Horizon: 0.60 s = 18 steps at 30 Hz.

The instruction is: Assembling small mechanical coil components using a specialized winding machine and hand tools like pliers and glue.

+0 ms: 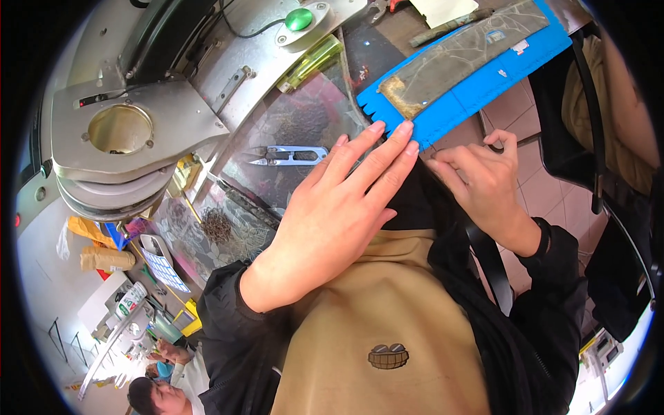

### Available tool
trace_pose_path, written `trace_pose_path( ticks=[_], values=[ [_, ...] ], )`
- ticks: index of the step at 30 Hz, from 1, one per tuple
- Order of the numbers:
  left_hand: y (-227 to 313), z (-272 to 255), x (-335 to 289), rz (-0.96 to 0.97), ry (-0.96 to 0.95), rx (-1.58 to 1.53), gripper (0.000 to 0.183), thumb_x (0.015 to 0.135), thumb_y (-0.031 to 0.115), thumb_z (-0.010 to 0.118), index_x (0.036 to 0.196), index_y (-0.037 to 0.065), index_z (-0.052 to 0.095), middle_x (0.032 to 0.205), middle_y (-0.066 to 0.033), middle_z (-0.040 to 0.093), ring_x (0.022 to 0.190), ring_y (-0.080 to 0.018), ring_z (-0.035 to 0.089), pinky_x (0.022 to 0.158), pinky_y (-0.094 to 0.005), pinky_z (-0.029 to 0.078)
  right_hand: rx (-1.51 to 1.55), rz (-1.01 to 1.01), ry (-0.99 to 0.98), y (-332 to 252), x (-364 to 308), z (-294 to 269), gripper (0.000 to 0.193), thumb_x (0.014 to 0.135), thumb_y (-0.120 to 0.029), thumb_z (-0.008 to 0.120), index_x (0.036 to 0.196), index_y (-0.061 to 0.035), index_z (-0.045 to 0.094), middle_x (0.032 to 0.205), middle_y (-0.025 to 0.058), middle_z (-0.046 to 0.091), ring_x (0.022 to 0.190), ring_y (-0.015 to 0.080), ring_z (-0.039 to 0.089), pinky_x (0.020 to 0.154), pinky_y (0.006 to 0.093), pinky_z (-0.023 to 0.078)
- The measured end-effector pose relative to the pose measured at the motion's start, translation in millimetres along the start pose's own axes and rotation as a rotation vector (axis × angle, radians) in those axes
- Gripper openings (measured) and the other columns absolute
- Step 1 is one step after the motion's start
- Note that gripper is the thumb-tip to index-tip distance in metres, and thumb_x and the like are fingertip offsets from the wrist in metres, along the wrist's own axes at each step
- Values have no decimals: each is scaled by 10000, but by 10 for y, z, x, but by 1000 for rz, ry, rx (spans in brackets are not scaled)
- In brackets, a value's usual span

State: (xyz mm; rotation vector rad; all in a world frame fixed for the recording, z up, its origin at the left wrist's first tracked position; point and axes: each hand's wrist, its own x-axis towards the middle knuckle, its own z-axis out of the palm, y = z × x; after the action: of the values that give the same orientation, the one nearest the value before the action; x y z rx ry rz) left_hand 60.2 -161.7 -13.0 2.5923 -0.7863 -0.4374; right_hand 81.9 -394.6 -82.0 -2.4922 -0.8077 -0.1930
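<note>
My left hand (339, 197) is stretched out flat, palm down, its fingertips at the near left corner of a bright blue board (456, 114). On the board lies a long, worn grey strip (470, 52) with a frayed tan end. Just right of that corner is my right hand (481, 183), its thumb and fingers pinched together, one finger raised. Whatever the pinch may hold is too small to make out. Blue-handled thread snips (297, 155) lie left of my left fingers, touched by neither hand.
At the left stands a metal machine head (66, 149) with a round opening. Behind are a green push button (299, 19) and a yellow-green packet (311, 63). A dark wiry tangle (216, 225) lies on the plastic-covered table. Another person (162, 395) sits at lower left.
</note>
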Motion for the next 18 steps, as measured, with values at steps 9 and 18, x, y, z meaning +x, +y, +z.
trace_pose_path(
  ticks=[9,18],
  values=[
    [-85,-45,-26,11,7,-217,692,755,42,732,1401,48,485,1519,-70,417,1372,-314,415,1053,-401,453,329,296,-135,-34,200,-258,379,886,-372,683,651,-77,652,564,21,607,546,209,521,754,361,319],
    [-113,-28,-73,14,54,-207,601,794,37,702,1367,50,523,1491,-66,459,1399,-263,404,1033,-385,481,81,201,-200,-118,269,-137,337,821,-303,754,618,-62,634,570,42,638,493,217,506,766,354,320]
  ],
)
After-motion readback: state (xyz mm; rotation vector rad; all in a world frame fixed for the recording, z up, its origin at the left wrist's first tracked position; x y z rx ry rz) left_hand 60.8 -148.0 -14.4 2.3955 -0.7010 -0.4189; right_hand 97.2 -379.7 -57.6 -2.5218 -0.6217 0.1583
